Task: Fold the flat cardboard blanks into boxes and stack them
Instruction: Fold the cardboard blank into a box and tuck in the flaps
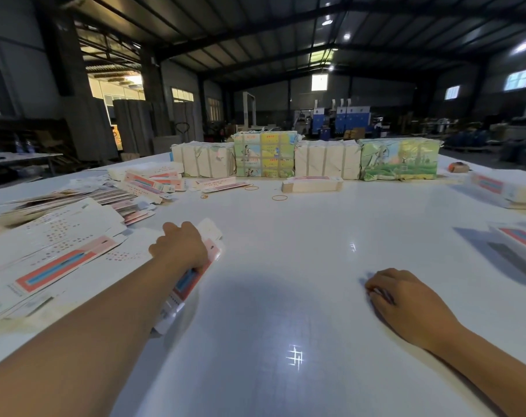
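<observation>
One blank (195,275) in left grip (180,248) points away, rightward.

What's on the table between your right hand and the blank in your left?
Nothing: the head view shows bare white table between the right hand and the red-and-blue printed cardboard blank held by the left hand.
</observation>
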{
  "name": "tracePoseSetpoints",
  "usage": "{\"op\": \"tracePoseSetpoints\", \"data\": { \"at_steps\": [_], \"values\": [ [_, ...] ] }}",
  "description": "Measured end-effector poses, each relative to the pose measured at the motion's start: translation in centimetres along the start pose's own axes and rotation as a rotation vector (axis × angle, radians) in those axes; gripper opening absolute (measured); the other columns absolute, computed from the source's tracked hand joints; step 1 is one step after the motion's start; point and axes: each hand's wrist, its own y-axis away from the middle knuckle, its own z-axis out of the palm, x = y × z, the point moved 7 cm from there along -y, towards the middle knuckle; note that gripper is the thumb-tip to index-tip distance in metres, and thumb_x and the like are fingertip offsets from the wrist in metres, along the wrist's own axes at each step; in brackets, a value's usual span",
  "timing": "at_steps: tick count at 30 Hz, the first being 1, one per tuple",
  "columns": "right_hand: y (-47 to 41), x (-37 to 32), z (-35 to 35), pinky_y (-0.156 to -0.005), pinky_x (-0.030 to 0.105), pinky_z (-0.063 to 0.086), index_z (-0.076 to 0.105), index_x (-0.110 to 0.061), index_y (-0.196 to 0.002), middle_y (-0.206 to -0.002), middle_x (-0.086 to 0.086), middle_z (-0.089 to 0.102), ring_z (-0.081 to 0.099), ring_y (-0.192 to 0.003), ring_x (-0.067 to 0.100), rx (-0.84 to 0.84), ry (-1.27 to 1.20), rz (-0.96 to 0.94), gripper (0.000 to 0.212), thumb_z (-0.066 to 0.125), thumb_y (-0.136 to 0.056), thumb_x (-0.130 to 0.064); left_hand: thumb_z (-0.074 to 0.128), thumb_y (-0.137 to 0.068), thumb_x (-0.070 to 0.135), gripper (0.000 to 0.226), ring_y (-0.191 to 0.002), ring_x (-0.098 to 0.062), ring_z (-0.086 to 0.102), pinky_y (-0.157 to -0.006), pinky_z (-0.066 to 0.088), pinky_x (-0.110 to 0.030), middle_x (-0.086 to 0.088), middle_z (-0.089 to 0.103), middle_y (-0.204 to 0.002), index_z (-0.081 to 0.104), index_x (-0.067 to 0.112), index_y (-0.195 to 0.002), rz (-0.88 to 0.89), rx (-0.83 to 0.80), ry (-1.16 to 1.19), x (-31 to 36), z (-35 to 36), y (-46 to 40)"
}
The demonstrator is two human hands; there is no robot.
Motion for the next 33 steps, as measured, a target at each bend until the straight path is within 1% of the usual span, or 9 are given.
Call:
{"op": "tracePoseSetpoints", "data": {
  "at_steps": [2, 4, 9, 13, 18, 22, 26, 30, 33],
  "values": [
    [0.0, 0.0, 0.0, -0.092, 0.028, 0.041, 0.068, -0.019, -0.101, -0.114, -0.004, 0.061, 0.051, -0.115, 0.018, 0.005, 0.000, -0.001, 0.020, 0.049, -0.095, -0.021, 0.066, -0.078, 0.017, 0.038, -0.090, -0.025, 0.050, -0.067, 0.040, -0.033, -0.008, 0.047, -0.102, 0.043, 0.014, -0.107, 0.077, 0.119, 0.066, 0.7, -0.6, -0.2],
    [0.0, -0.1, 0.0, -0.092, 0.027, 0.040, 0.068, -0.019, -0.102, -0.115, -0.005, 0.061, 0.051, -0.115, 0.017, 0.012, 0.000, -0.002, 0.021, 0.048, -0.095, -0.022, 0.060, -0.082, 0.016, 0.018, -0.082, -0.022, 0.050, -0.064, 0.040, -0.031, -0.005, 0.055, -0.096, 0.047, 0.018, -0.095, 0.132, 0.233, 0.065, 0.8, -1.1, -0.4],
    [-0.2, 0.1, 0.1, -0.092, 0.025, 0.039, 0.067, -0.020, -0.106, -0.116, -0.005, 0.060, 0.050, -0.113, 0.016, 0.017, 0.022, -0.010, 0.024, 0.045, -0.097, -0.026, 0.063, -0.085, 0.023, 0.017, -0.073, -0.017, 0.051, -0.061, 0.040, -0.029, 0.002, 0.050, -0.080, 0.049, 0.020, -0.093, 0.140, 0.260, -0.007, 0.3, -0.6, -1.1],
    [-0.2, 0.2, 0.2, -0.094, 0.028, 0.040, 0.067, -0.020, -0.106, -0.118, -0.006, 0.060, 0.050, -0.118, 0.017, 0.016, 0.007, -0.006, 0.024, 0.045, -0.097, -0.026, 0.063, -0.083, 0.022, 0.017, -0.060, -0.014, 0.045, -0.051, 0.034, -0.026, 0.003, 0.046, -0.070, 0.046, 0.021, -0.080, 0.128, 0.294, -0.020, 0.1, -0.2, -1.4],
    [-0.2, 0.3, 0.3, -0.096, 0.028, 0.040, 0.066, -0.020, -0.109, -0.121, -0.007, 0.059, 0.049, -0.119, 0.016, 0.015, 0.009, -0.025, 0.026, 0.044, -0.098, -0.027, 0.069, -0.081, 0.025, 0.026, -0.083, -0.023, 0.054, -0.065, 0.043, -0.031, -0.007, 0.050, -0.093, 0.048, 0.012, -0.088, 0.038, 0.226, 0.109, -1.4, 0.9, -2.2],
    [-0.3, 0.4, 0.4, -0.096, 0.029, 0.040, 0.066, -0.020, -0.110, -0.121, -0.006, 0.060, 0.049, -0.119, 0.017, 0.017, 0.013, -0.032, 0.027, 0.043, -0.099, -0.028, 0.078, -0.074, 0.013, 0.030, -0.064, -0.023, 0.050, -0.057, 0.038, -0.031, -0.015, 0.059, -0.079, 0.051, 0.003, -0.071, -0.055, 0.102, 0.438, -2.9, 0.0, -3.9],
    [-0.2, 0.3, 0.4, -0.096, 0.028, 0.040, 0.066, -0.021, -0.110, -0.122, -0.007, 0.059, 0.049, -0.118, 0.016, 0.025, 0.033, -0.039, 0.029, 0.041, -0.099, -0.030, 0.071, -0.083, 0.018, 0.022, -0.065, -0.019, 0.051, -0.053, 0.037, -0.027, -0.010, 0.059, -0.074, 0.060, 0.001, -0.075, 0.004, 0.096, 0.304, -3.2, -1.5, -4.9],
    [-0.2, 0.1, 0.3, -0.096, 0.028, 0.039, 0.065, -0.019, -0.110, -0.121, -0.006, 0.059, 0.049, -0.119, 0.017, 0.023, 0.062, -0.036, 0.031, 0.038, -0.100, -0.030, 0.056, -0.089, 0.026, 0.016, -0.098, -0.027, 0.053, -0.083, 0.043, -0.035, -0.008, 0.060, -0.106, 0.062, 0.013, -0.096, 0.083, 0.168, 0.100, -2.7, -3.5, -5.3],
    [-0.2, -0.2, 0.2, -0.094, 0.028, 0.040, 0.065, -0.015, -0.108, -0.117, -0.003, 0.059, 0.050, -0.115, 0.019, 0.016, 0.086, -0.029, 0.033, 0.036, -0.100, -0.030, 0.052, -0.092, 0.021, 0.018, -0.090, -0.026, 0.053, -0.081, 0.043, -0.036, -0.010, 0.064, -0.105, 0.067, 0.012, -0.097, 0.272, 0.215, 0.332, 2.6, -6.4, -3.6]
  ]
}}
